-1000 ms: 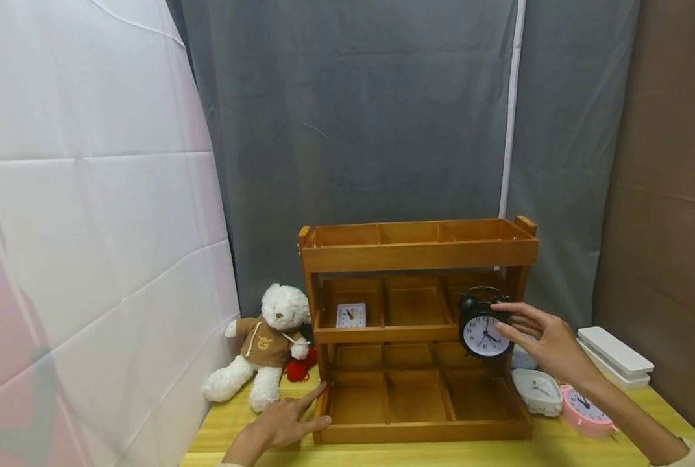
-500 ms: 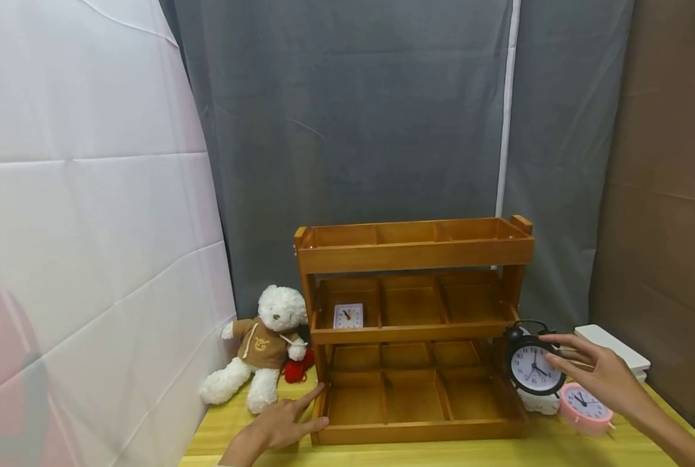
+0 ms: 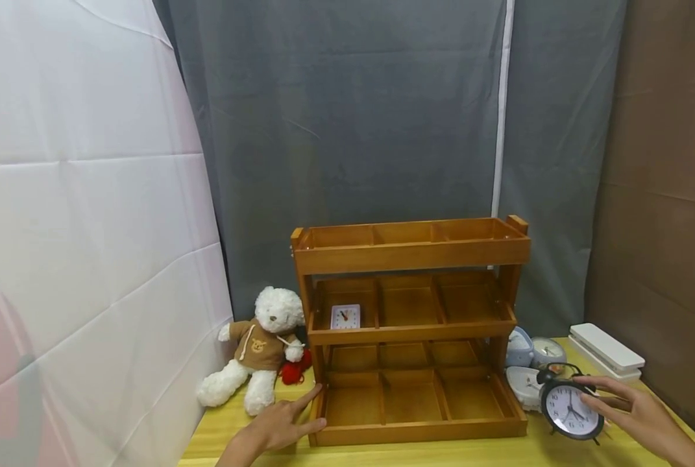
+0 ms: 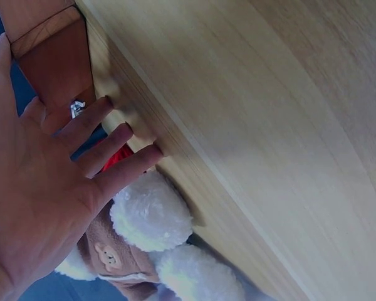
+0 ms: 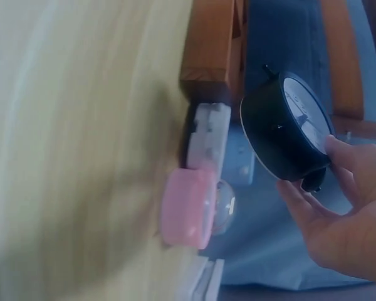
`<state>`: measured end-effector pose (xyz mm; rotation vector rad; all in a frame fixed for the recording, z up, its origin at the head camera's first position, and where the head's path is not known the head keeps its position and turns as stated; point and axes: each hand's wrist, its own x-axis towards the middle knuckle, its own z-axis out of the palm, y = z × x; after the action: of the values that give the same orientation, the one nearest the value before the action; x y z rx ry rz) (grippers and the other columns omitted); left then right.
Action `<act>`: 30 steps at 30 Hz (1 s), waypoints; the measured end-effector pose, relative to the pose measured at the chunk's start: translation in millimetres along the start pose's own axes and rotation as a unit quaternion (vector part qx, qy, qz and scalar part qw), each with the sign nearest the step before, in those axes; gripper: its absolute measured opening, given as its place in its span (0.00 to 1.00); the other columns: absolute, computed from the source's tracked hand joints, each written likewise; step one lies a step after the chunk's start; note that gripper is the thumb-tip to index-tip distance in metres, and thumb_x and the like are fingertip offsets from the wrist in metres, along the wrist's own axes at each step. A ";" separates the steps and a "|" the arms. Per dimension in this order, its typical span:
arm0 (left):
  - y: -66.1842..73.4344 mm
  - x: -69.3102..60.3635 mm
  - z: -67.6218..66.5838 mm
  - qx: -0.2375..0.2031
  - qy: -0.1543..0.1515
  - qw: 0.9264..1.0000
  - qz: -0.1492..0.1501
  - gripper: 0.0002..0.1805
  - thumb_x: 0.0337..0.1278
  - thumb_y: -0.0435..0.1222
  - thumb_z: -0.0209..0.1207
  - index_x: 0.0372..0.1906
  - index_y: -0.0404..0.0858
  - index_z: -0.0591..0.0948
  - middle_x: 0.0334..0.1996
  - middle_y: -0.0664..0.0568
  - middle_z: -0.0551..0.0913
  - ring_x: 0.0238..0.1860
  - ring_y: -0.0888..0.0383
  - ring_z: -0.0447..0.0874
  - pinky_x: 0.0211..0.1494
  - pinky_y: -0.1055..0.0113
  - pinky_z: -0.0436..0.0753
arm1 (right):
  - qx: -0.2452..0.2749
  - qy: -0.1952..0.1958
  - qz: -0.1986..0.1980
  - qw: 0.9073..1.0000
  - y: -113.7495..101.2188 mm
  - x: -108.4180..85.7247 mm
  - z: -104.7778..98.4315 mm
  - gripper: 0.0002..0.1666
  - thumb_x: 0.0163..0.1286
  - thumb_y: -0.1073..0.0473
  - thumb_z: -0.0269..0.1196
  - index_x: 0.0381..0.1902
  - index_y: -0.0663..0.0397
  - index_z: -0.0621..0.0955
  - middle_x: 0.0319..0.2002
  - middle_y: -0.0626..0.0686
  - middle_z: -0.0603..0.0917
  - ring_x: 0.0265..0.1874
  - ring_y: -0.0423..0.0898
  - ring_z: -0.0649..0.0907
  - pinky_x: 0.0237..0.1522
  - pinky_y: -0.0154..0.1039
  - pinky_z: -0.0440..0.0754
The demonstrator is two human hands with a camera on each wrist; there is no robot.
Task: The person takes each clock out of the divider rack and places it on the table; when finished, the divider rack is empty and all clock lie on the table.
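A black twin-bell alarm clock [image 3: 570, 410] is pinched at its right side between the thumb and fingers of my right hand [image 3: 639, 415]. In the right wrist view the black clock [image 5: 285, 128] hangs above the table, its dial turned away. My left hand [image 3: 277, 425] touches the left front corner of the wooden shelf [image 3: 420, 436] with outstretched fingers. One small square clock [image 3: 345, 316] lies in the left compartment of the middle tier. Beside the shelf's right end are a white clock [image 3: 521, 387] and a pink clock [image 5: 188, 210], the latter mostly hidden by the black one in the head view.
A white teddy bear [image 3: 262, 350] in a brown hoodie sits left of the shelf, next to red yarn [image 3: 292, 371]. Behind the white clock stand a blue clock [image 3: 519, 348] and a round clock [image 3: 548, 352]. White flat boxes [image 3: 607, 350] lie at the far right.
My right hand has carried the black clock from in front of the middle tier rightward and down, to over the pink clock. My left hand has stayed at the shelf corner.
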<state>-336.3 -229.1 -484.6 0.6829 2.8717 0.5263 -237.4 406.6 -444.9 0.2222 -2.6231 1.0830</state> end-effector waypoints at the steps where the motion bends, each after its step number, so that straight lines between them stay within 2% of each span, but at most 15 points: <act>1: -0.3 -0.1 0.6 -0.001 0.000 1.000 0.000 0.42 0.72 0.65 0.53 0.82 0.51 0.63 0.50 0.33 0.87 0.45 0.38 0.88 0.54 0.38 0.82 | -0.005 -0.012 0.020 1.000 2.8 -1.5 0.0 0.22 0.76 0.57 0.67 0.61 0.63 0.82 0.56 0.48 0.85 0.45 0.39 0.87 0.40 0.39 0.87; 4: -1.3 -0.5 2.0 -0.001 0.001 1.000 -0.001 0.42 0.72 0.65 0.53 0.82 0.51 0.62 0.52 0.32 0.86 0.47 0.36 0.88 0.55 0.37 0.82 | -0.024 -0.050 0.086 0.995 8.9 -4.6 1.7 0.30 0.77 0.49 0.65 0.65 0.66 0.79 0.62 0.73 0.79 0.51 0.61 0.87 0.44 0.54 0.88; 6: -1.8 -0.6 2.3 -0.001 0.002 1.000 -0.001 0.42 0.72 0.65 0.53 0.82 0.51 0.62 0.54 0.31 0.85 0.48 0.35 0.88 0.55 0.37 0.82 | -0.021 -0.079 0.125 0.989 12.1 -6.4 4.8 0.35 0.77 0.45 0.64 0.67 0.68 0.76 0.65 0.79 0.73 0.54 0.72 0.83 0.47 0.63 0.86; 7: -1.9 -0.5 2.2 0.000 0.003 1.000 -0.002 0.42 0.72 0.65 0.52 0.82 0.51 0.62 0.54 0.31 0.85 0.48 0.35 0.88 0.55 0.37 0.82 | -0.023 -0.086 0.136 0.987 13.6 -7.5 7.1 0.36 0.76 0.44 0.65 0.68 0.67 0.76 0.65 0.79 0.73 0.55 0.73 0.82 0.48 0.64 0.85; 11: -1.6 -0.1 1.5 0.001 0.003 1.000 -0.002 0.42 0.72 0.65 0.53 0.82 0.50 0.62 0.54 0.31 0.85 0.47 0.35 0.88 0.55 0.37 0.82 | -0.011 -0.106 0.174 0.979 19.7 -12.6 17.3 0.38 0.74 0.41 0.66 0.67 0.66 0.78 0.61 0.78 0.77 0.54 0.71 0.83 0.48 0.64 0.85; 16: -1.2 0.7 1.8 0.002 0.002 1.000 -0.001 0.42 0.72 0.65 0.52 0.82 0.50 0.62 0.52 0.31 0.86 0.46 0.35 0.88 0.55 0.37 0.82 | 0.013 -0.111 0.216 0.970 28.5 -15.8 28.6 0.44 0.69 0.36 0.69 0.64 0.70 0.79 0.56 0.75 0.81 0.50 0.64 0.84 0.48 0.61 0.86; 21: -2.2 1.0 2.4 -0.003 -0.002 1.000 0.000 0.42 0.72 0.65 0.52 0.82 0.51 0.62 0.49 0.33 0.87 0.43 0.38 0.88 0.52 0.37 0.83 | 0.033 -0.121 0.233 0.964 35.0 -15.6 38.4 0.48 0.67 0.35 0.70 0.64 0.75 0.76 0.52 0.74 0.83 0.47 0.59 0.86 0.48 0.57 0.87; 24: -2.6 1.3 2.4 -0.003 -0.003 1.000 0.001 0.42 0.72 0.65 0.52 0.82 0.51 0.62 0.46 0.35 0.88 0.41 0.40 0.89 0.51 0.38 0.83 | 0.037 -0.124 0.245 0.961 36.5 -14.9 43.6 0.49 0.66 0.35 0.71 0.64 0.74 0.76 0.51 0.72 0.84 0.46 0.57 0.87 0.47 0.56 0.88; 30: -2.9 1.3 2.4 0.006 0.005 1.000 0.002 0.43 0.71 0.66 0.52 0.82 0.51 0.62 0.49 0.34 0.87 0.44 0.39 0.88 0.53 0.39 0.83 | 0.039 -0.111 0.243 0.963 37.0 -13.8 52.5 0.49 0.64 0.34 0.72 0.63 0.73 0.79 0.50 0.72 0.85 0.45 0.56 0.88 0.45 0.53 0.89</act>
<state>-338.1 -230.2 -487.9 0.6904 2.8852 0.5153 -244.7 395.8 -509.3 -0.3238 -2.9214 1.3842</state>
